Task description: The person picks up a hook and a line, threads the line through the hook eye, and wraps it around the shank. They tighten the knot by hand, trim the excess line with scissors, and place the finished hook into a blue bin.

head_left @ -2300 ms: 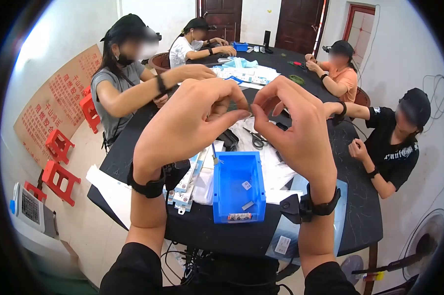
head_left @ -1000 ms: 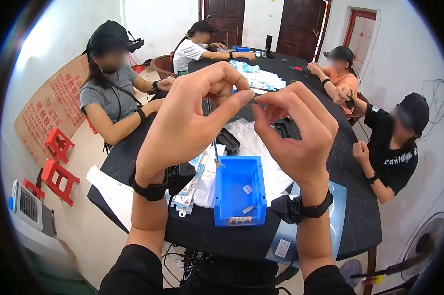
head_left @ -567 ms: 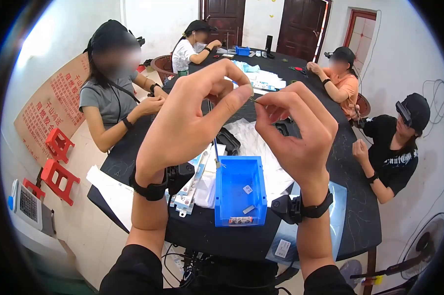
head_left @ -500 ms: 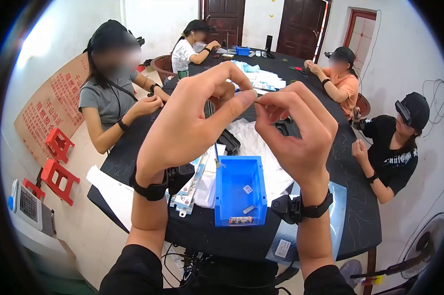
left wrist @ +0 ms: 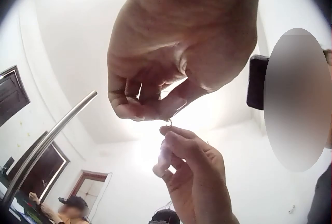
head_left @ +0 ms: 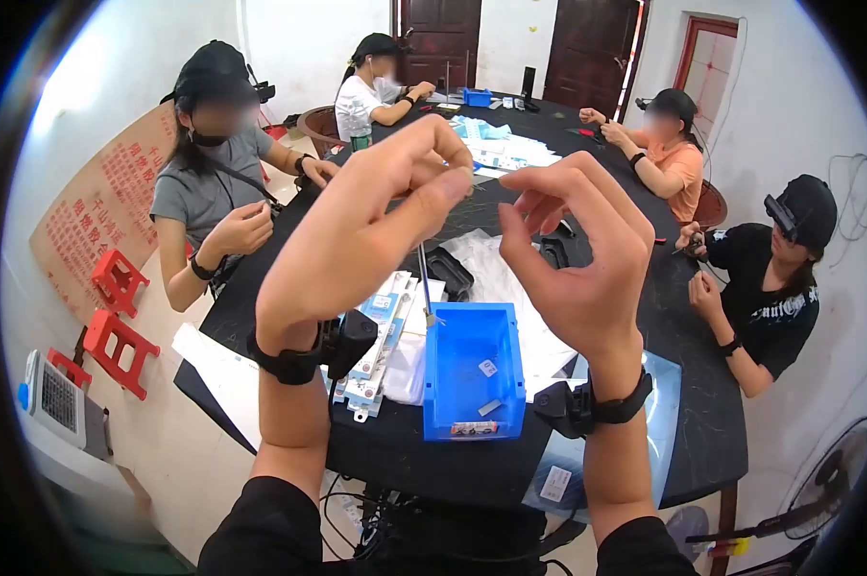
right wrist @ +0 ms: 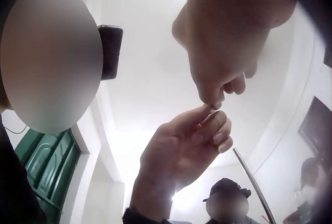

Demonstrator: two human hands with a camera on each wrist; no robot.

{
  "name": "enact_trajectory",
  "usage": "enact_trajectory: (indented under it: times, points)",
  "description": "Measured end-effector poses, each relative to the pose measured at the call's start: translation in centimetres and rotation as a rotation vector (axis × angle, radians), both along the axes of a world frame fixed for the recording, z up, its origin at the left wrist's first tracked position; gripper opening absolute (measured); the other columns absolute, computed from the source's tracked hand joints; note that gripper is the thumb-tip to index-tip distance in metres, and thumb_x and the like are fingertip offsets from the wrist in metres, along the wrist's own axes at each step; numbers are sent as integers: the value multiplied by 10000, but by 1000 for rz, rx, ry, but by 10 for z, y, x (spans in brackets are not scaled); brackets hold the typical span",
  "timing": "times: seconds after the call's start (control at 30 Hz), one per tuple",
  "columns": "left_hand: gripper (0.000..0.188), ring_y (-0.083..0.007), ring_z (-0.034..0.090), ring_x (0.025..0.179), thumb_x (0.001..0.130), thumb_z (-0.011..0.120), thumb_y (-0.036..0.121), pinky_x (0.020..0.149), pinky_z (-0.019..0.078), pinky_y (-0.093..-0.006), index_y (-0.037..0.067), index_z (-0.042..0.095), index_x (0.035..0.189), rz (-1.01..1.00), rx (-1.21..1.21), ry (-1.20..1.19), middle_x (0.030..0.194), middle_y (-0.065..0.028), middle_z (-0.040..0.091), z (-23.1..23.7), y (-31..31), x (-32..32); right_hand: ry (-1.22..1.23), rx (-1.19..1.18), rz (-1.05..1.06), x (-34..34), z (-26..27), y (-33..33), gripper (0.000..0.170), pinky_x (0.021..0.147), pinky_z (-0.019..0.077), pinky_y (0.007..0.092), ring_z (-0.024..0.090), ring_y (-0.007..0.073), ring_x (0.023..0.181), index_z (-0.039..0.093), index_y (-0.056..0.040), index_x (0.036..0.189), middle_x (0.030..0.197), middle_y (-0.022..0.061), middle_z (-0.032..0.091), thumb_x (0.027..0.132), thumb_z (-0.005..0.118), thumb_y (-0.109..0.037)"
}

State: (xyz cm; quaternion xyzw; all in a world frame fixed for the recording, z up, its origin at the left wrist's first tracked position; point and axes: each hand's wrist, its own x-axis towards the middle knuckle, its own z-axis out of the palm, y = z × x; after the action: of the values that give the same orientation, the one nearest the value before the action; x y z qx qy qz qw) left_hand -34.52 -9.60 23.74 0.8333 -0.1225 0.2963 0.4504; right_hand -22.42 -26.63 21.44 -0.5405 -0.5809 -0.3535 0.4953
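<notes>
My left hand [head_left: 357, 226] is raised over the table, thumb and index fingertip together. In the left wrist view a tiny, thin, curved wire-like piece [left wrist: 170, 122] sticks out from that pinch. My right hand [head_left: 587, 254] faces it at the same height, fingers bent, with a narrow gap between the two hands' fingertips in the head view. There its thumb stands a little below the index fingertip; in the left wrist view its fingertips come right up to the wire-like piece. Whether they grip it I cannot tell.
Below the hands stands a blue bin [head_left: 472, 370] with small labels in it. A metal rod [head_left: 424, 274] rises beside it. Printed cards [head_left: 376, 336], a black tray [head_left: 450, 276] and clear plastic [head_left: 481, 259] lie around. Several people sit around the black table [head_left: 405, 456].
My hands first worked fingertip to fingertip, a thin dark strand showing between them. Now they stand slightly apart, the left hand having shifted left. The view has moved slightly.
</notes>
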Motion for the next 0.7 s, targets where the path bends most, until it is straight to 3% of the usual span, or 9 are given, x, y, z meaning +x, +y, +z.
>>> enact_trajectory:
  times: [0.1,0.17,0.3,0.53,0.63,0.7]
  points:
    - [153,-34,363,617,1088,517,185,583,285,-213,32,512,1091,-71,-62,80,690,53,440,8,18,-7,89,-54,45,2,-5,6,204,623,543,264,689,146,731,710,-7,1001,871,69,655,811,774,31]
    - [185,-34,354,601,1101,472,221,587,279,-205,39,502,1097,-257,-155,65,662,55,421,8,37,-4,199,-101,114,2,-14,15,210,624,556,265,700,149,750,710,-4,1022,903,78,668,825,781,12]
    - [232,-55,350,552,1112,469,271,582,303,-217,41,497,1114,-282,-228,205,632,47,410,2,59,6,450,-246,186,-9,-27,33,222,623,588,277,721,160,789,707,7,1056,981,103,691,863,801,-49]
    - [221,-74,365,517,1130,440,267,539,350,-246,54,489,1091,-413,-308,328,608,22,421,-11,73,22,486,-262,121,-15,-43,50,193,581,585,294,712,178,784,692,23,1028,990,115,691,885,789,-65]
    - [217,-88,402,518,1132,441,269,547,374,-243,59,482,1091,-459,-315,351,615,7,450,-11,78,26,487,-232,101,-15,-43,52,171,575,582,295,714,178,787,679,19,1007,981,115,688,887,780,-48]
    - [212,-126,495,547,1129,445,263,582,431,-249,58,477,1084,-519,-370,355,626,-32,517,-14,81,29,485,-215,98,-15,-44,53,162,572,582,295,716,177,789,670,15,1001,975,115,686,888,774,-39]
